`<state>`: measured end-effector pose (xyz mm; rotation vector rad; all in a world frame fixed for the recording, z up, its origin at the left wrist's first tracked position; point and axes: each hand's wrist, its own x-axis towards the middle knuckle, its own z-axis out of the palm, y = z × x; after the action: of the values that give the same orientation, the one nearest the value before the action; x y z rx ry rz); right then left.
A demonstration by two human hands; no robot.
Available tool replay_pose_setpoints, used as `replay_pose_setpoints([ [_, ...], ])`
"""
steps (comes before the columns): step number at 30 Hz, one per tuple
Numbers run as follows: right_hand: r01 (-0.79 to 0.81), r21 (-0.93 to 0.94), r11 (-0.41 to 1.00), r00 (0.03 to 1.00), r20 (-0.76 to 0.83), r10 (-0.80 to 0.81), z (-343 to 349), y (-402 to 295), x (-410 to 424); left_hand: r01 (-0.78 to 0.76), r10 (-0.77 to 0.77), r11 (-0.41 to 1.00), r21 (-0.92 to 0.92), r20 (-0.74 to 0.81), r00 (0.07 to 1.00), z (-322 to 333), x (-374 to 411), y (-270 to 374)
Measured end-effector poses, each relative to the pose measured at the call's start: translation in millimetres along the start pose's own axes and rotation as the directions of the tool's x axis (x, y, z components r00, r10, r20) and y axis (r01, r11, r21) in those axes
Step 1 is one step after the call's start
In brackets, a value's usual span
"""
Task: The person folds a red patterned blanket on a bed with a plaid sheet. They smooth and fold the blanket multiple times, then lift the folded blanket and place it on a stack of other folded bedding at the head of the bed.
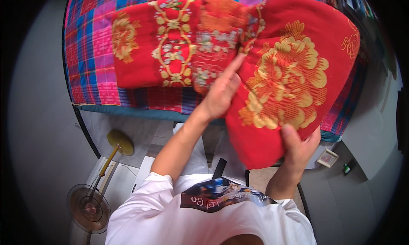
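A red quilt [142, 74] with gold and orange peonies and a flowered band lies part-folded across the bed. Its right part, a raised red flap [322, 31] with a large gold peony, is lifted off the bed and bulges towards me. My right hand [300, 146] grips the lower edge of this flap, thumb on top and fingers behind. Against the crease between the flap and the flat part rests my left hand [223, 91], its fingers stretched along the fold. Whether those fingers pinch any fabric cannot be made out.
Under the quilt is a plaid bedspread [102, 56] in pink, blue and purple. A standing fan [89, 208] is at lower left, near a yellow-green round base [120, 142]. To the right are a small framed box [327, 157] and a green object [346, 168] beside a pale cabinet [367, 149].
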<state>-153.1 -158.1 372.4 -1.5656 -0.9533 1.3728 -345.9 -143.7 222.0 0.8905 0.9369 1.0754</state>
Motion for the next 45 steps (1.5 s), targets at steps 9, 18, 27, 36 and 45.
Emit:
replay_pose_setpoints([
  [9,0.566,-0.594,0.572,0.824,0.374,-0.426,243,17,-17,0.114,-0.083,0.589,-0.8,0.081,0.993,-178,-69,-26],
  [18,0.696,-0.507,0.509,0.705,0.619,-0.347,405,100,-5,-0.137,-0.102,0.8,-0.584,-0.358,0.928,-360,-159,-42],
  [27,0.747,-0.489,0.45,0.65,0.679,-0.341,399,115,11,-0.056,-0.161,0.614,-0.787,-0.195,0.968,-441,-166,-2],
  [36,0.264,-0.75,0.607,0.836,-0.135,-0.531,215,116,102,0.281,-0.165,0.948,0.147,-0.53,0.832,-390,-68,81],
  [45,-0.272,0.393,0.878,0.93,0.343,0.134,210,105,148,0.392,-0.225,0.902,0.18,-0.58,0.783,-394,-74,75],
])
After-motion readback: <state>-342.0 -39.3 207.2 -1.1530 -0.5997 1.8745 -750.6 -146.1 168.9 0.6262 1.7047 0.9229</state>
